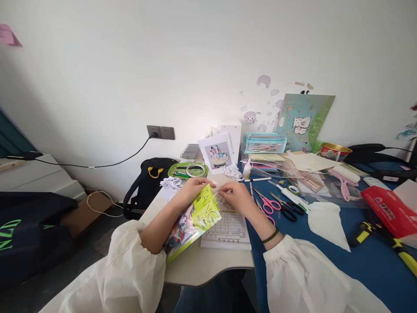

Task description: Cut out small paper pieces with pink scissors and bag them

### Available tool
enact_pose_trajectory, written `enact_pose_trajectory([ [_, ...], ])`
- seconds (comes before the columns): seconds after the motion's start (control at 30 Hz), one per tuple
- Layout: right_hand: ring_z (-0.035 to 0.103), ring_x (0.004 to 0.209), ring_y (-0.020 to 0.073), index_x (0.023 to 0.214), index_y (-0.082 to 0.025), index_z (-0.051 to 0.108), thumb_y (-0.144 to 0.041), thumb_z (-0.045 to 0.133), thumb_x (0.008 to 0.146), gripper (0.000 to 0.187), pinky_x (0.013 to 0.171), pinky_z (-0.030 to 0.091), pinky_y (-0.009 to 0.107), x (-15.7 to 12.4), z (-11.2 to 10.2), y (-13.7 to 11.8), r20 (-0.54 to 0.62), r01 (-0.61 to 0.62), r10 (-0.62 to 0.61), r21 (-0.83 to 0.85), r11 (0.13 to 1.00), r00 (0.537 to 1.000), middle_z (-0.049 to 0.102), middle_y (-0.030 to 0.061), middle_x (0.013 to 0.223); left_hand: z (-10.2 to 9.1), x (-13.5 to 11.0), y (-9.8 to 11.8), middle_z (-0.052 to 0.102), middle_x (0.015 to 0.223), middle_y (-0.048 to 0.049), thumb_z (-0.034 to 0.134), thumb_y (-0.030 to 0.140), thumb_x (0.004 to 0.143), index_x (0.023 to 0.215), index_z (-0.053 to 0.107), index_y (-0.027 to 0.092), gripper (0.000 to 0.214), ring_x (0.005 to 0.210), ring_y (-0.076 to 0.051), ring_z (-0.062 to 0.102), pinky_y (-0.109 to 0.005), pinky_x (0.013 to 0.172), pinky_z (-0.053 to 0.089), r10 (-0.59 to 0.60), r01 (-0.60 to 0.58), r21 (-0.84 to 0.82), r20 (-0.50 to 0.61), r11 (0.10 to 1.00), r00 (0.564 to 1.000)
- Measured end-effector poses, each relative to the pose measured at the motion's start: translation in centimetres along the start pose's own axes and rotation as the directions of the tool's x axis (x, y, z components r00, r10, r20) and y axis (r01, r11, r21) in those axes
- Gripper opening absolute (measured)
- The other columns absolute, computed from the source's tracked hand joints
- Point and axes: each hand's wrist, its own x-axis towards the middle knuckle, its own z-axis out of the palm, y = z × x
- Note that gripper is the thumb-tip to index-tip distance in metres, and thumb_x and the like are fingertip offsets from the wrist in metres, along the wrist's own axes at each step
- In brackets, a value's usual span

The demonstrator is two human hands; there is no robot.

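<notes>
My left hand (193, 188) pinches the top edge of a yellow-green plastic packet (195, 217) with colourful contents showing through its clear side. My right hand (235, 194) meets it at the same top edge, fingers pinched together on the packet's opening. Both hands hover over a white printed sheet (228, 230) lying on the pale desk (208, 265). White sleeves cover both forearms, and a dark band circles my right wrist.
Pink scissors (267, 204) and black scissors (286, 209) lie right of my hands on a blue mat (358, 261). A tape roll (195, 170), cartoon picture card (217, 154), clear pencil case (264, 142), red packet (389, 211) and yellow-handled tool (391, 243) crowd the desk. A black bag (146, 182) hangs left.
</notes>
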Motion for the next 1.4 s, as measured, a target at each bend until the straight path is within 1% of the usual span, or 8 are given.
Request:
enact_pose_trajectory([
  [0.1,0.063,0.083,0.0164,0.093,-0.015,0.064,-0.030,0.057,0.092,0.017,0.076,0.053,0.036,0.1,0.2,0.2,-0.022,0.001,-0.002,-0.054,0.999,1.000,0.066,0.0043,0.096,0.1,0.0,0.0,0.063,0.091,-0.0038,0.056,0.032,0.090,0.100,0.061,0.012,0.023,0.072,-0.014,0.061,-0.030,0.063,0.053,-0.003,0.003,0.011,0.004,1.000,1.000],
  [0.23,0.063,0.083,0.0163,0.095,-0.015,0.064,-0.029,0.057,0.092,0.016,0.076,0.053,0.036,0.0,0.0,0.1,-0.038,0.014,-0.016,-0.050,0.999,0.999,0.066,0.0044,0.097,0.1,0.1,-0.4,0.063,0.090,-0.0035,0.056,0.032,0.090,0.099,0.061,0.012,0.023,0.072,-0.014,0.061,-0.029,0.063,0.053,0.003,-0.003,0.022,0.022,1.000,1.000],
  [0.47,0.064,0.084,0.0168,0.095,-0.014,0.063,-0.028,0.057,0.091,0.015,0.075,0.053,0.036,0.0,-0.2,-0.6,-0.092,0.034,-0.028,0.065,0.997,0.995,0.066,0.0044,0.096,0.3,0.3,-0.8,0.063,0.089,-0.0031,0.056,0.033,0.090,0.099,0.061,0.012,0.024,0.071,-0.014,0.061,-0.029,0.062,0.053,0.034,-0.035,0.036,0.032,0.999,0.999],
  [0.7,0.064,0.078,0.0158,0.096,-0.013,0.063,-0.029,0.057,0.092,0.017,0.071,0.054,0.034,0.2,-0.6,0.4,-0.158,-0.006,0.032,0.159,0.987,0.987,0.066,0.0035,0.093,0.2,0.3,-0.7,0.063,0.084,-0.0017,0.056,0.033,0.090,0.096,0.061,0.012,0.023,0.066,-0.013,0.060,-0.027,0.058,0.052,0.041,-0.043,0.047,0.040,0.998,0.998],
  [0.77,0.064,0.078,0.0157,0.095,-0.013,0.063,-0.029,0.057,0.091,0.017,0.071,0.054,0.034,0.1,-0.7,0.5,-0.153,-0.006,0.033,0.172,0.985,0.988,0.066,0.0033,0.092,0.3,0.2,-0.6,0.062,0.081,-0.0011,0.056,0.034,0.090,0.093,0.061,0.011,0.023,0.064,-0.012,0.059,-0.026,0.057,0.051,0.048,-0.050,0.042,0.039,0.998,0.998],
  [0.93,0.064,0.077,0.0151,0.092,-0.014,0.063,-0.030,0.058,0.091,0.017,0.071,0.054,0.033,-0.1,-0.5,-0.1,-0.109,0.012,0.006,0.172,0.985,0.994,0.066,0.0029,0.090,0.6,0.1,-0.5,0.061,0.080,-0.0006,0.055,0.033,0.091,0.099,0.060,0.012,0.023,0.059,-0.010,0.057,-0.024,0.053,0.050,0.088,-0.088,0.004,0.025,0.996,0.996],
  [1.1,0.063,0.077,0.0151,0.090,-0.014,0.064,-0.030,0.058,0.091,0.017,0.072,0.053,0.034,-0.3,-0.3,-0.7,-0.102,0.033,-0.018,0.143,0.989,0.995,0.066,0.0028,0.090,0.8,0.0,-0.2,0.061,0.079,-0.0005,0.056,0.032,0.090,0.092,0.060,0.011,0.021,0.062,-0.011,0.058,-0.025,0.056,0.051,0.100,-0.100,-0.013,0.004,0.995,0.995],
  [1.4,0.064,0.079,0.0158,0.092,-0.014,0.063,-0.029,0.057,0.091,0.016,0.072,0.053,0.034,-0.3,-0.7,-0.4,-0.117,0.015,0.000,0.125,0.992,0.993,0.066,0.0032,0.092,-0.2,0.0,0.0,0.062,0.082,-0.0018,0.053,0.035,0.091,0.097,0.060,0.012,0.025,0.063,-0.012,0.059,-0.026,0.057,0.051,0.086,-0.086,-0.020,-0.004,0.996,0.996],
])
